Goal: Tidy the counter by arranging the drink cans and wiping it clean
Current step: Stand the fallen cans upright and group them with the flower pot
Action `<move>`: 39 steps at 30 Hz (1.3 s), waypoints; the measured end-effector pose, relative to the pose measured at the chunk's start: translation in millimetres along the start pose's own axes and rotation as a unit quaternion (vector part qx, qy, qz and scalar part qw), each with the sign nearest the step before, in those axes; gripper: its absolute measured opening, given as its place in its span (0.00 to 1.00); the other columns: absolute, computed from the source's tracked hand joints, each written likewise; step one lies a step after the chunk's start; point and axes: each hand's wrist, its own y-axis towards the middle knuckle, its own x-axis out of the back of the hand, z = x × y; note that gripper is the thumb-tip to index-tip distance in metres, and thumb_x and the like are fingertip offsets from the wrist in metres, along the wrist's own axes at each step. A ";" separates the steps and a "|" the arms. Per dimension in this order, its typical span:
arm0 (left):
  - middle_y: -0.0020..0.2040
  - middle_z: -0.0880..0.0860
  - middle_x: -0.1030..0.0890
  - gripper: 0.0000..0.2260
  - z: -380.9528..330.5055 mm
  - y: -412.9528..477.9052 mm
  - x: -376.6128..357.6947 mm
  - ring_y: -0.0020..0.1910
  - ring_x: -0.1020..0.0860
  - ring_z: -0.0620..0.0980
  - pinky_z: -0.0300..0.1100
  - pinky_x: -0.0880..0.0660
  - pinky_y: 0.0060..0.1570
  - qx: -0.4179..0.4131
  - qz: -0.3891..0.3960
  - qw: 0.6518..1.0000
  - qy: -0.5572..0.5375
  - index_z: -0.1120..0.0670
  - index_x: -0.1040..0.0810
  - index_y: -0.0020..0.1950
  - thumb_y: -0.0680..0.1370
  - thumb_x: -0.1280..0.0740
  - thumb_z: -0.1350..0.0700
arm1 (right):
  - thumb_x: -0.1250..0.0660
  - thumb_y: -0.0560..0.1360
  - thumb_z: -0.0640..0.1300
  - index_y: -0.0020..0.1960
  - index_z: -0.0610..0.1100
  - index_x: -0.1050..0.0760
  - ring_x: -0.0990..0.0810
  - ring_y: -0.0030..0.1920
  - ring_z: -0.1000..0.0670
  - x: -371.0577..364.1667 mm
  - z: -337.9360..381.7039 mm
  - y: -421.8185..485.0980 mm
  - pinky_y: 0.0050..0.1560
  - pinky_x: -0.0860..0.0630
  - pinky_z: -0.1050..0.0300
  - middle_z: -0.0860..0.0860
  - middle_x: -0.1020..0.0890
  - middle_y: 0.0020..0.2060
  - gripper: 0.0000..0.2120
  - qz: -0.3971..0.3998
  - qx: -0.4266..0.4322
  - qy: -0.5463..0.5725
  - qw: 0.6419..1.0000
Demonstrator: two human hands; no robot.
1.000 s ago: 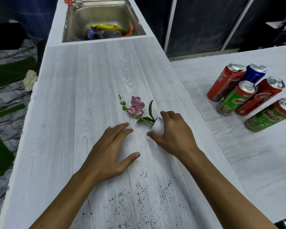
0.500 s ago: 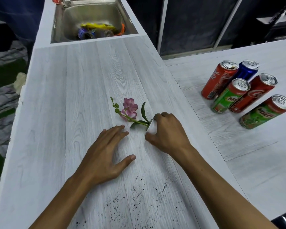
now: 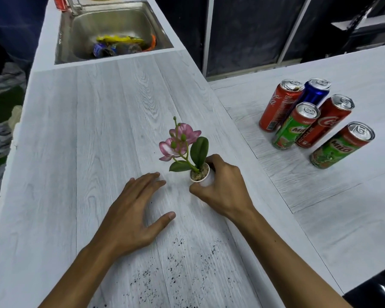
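Five cans point(image 3: 296, 127) well right of right hand point(image 3: 222, 187), fingers point(image 3: 216, 160) round flower pot point(image 3: 201, 174).

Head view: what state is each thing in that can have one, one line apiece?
flower pot, upright, gripped by the right hand
right hand, curled round the pot
left hand, open, flat on the counter
five drink cans, upright, clustered right of the pot
counter, unwiped, dark specks near the front edge
sink, holds litter
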 end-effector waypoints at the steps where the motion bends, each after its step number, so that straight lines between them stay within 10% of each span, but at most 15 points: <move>1: 0.79 0.41 0.37 0.33 -1.7 1.0 0.5 0.79 0.41 0.41 0.49 0.43 0.79 -0.004 -0.002 1.000 0.000 0.43 0.33 0.76 0.75 0.39 0.29 | 0.23 0.66 0.51 0.54 0.47 0.24 0.21 0.40 0.54 0.5 -3.4 -0.9 0.37 0.25 0.60 0.54 0.18 0.43 0.20 -0.013 0.000 0.014 1.000; 28: 0.79 0.40 0.38 0.33 -76.4 70.5 -32.7 0.79 0.43 0.38 0.49 0.45 0.80 -0.041 0.007 0.999 0.002 0.44 0.34 0.77 0.76 0.36 0.30 | 0.22 0.65 0.53 0.51 0.44 0.19 0.20 0.45 0.50 62.1 -97.3 80.5 0.45 0.20 0.47 0.50 0.18 0.46 0.20 -0.144 -0.032 0.078 0.986; 39: 0.80 0.38 0.41 0.35 -83.3 86.3 -40.8 0.74 0.58 0.23 0.39 0.54 0.76 -0.013 0.006 1.000 0.017 0.41 0.35 0.78 0.74 0.39 0.27 | 0.20 0.66 0.53 0.53 0.44 0.19 0.19 0.45 0.50 53.9 -107.5 100.8 0.46 0.19 0.49 0.50 0.18 0.47 0.20 -0.109 -0.031 0.095 0.989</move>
